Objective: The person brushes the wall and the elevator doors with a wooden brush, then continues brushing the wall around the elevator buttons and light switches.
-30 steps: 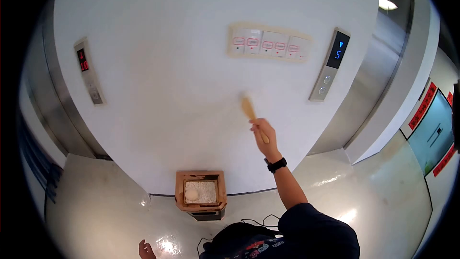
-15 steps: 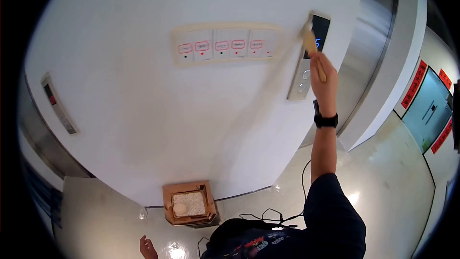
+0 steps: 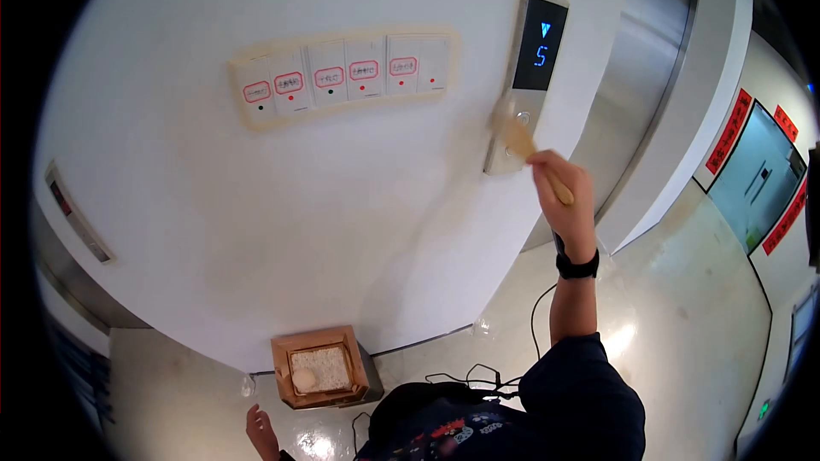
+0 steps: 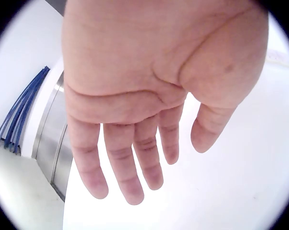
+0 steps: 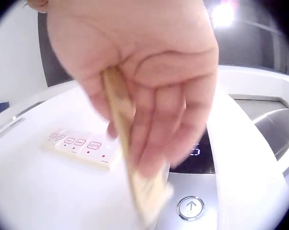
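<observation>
Lowest in the head view, the left hand [image 3: 260, 431] hangs by the floor. The left wrist view shows its fingers [image 4: 135, 172] straight, slightly spread and holding nothing. Just beside it, a wooden box [image 3: 320, 367] stands on the floor against the foot of the white wall [image 3: 299, 205].

Higher up, the right hand [image 3: 568, 201], with a black watch [image 3: 576, 267] on its wrist, is raised to the wall. Its fingers [image 5: 159, 124] are curled round the wooden handle of a brush [image 3: 523, 147].

The brush's long axis runs on a slant. The handle end sits low and right in the fist, and the bristle head points up and left, away from the person. The head lies over the lower, button part of the metal call panel [image 3: 512, 149]. Blur hides whether the bristles touch it.

In the right wrist view the bristles are just beside the arrow button [image 5: 190, 207]. Above it the display [image 3: 540, 43] reads 5. A row of switches [image 3: 342, 75] sits well to the left.
</observation>
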Motion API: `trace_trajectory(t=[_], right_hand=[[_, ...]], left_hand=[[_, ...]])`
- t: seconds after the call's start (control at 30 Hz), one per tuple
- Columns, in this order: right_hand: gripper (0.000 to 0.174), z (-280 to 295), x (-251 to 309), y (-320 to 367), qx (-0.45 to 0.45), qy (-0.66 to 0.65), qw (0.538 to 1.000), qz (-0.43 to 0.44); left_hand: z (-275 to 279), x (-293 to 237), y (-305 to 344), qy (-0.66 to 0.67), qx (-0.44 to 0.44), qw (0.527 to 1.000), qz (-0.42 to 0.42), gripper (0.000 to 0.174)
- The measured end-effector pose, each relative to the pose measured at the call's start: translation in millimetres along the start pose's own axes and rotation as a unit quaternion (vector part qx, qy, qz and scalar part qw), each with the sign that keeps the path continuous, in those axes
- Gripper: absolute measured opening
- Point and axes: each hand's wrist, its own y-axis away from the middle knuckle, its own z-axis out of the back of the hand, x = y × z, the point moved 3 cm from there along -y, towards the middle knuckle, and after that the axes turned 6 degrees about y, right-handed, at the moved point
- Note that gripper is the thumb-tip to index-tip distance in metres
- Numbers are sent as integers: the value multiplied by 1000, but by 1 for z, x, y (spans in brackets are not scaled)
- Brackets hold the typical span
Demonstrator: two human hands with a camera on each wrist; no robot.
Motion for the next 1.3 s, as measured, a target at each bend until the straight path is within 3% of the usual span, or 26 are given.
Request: trace_trajectory(t=[0.07, 0.17, 0.3, 0.37, 0.47, 0.53, 0.6, 0.67, 0.73, 0.9, 1.03, 1.2, 1.3], right_hand=[[7, -5, -9, 8, 65, 38, 997, -15], [8, -11, -16, 21, -44, -76, 996, 12], [9, -19, -55, 44, 134, -40, 990, -17], [12, -26, -94, 54, -21, -278, 951, -133], [16, -28, -135, 74, -251, -333, 880, -228], [17, -40, -146, 89, -357, -332, 832, -265], [17, -62, -140, 97, -215, -411, 848, -257], [17, -80, -127, 104, -58, -457, 854, -243], [19, -82, -114, 103, 57, -474, 848, -229], [25, -11, -115, 48, -187, -446, 864, -139], [26, 64, -106, -36, -276, -388, 880, -9], [18, 107, -99, -116, -175, -288, 936, 99], [16, 113, -119, -117, 20, -233, 972, 12]], left_hand=[[-2, -2, 2, -15, -2, 1000, 4, 32], [-4, 1, 0, -29, 21, 999, -14, 32], [-10, -9, 1, -33, 21, 999, -24, 31], [-17, -17, 4, -11, 5, 999, -36, 31], [-41, 69, -30, 28, 21, 996, -84, 27], [-55, 84, -30, 22, 25, 993, -110, 30], [-51, 55, -22, 3, 38, 995, -88, 31], [-37, -33, 11, -26, 65, 997, -15, 32], [-36, -33, 11, -33, 59, 998, -14, 32], [-34, -32, 12, -52, 60, 996, -38, 31], [-37, -31, 8, -69, 64, 991, -95, 27], [-45, -44, 12, -74, 55, 991, -92, 26], [-48, -36, 12, -53, 55, 992, -102, 27]])
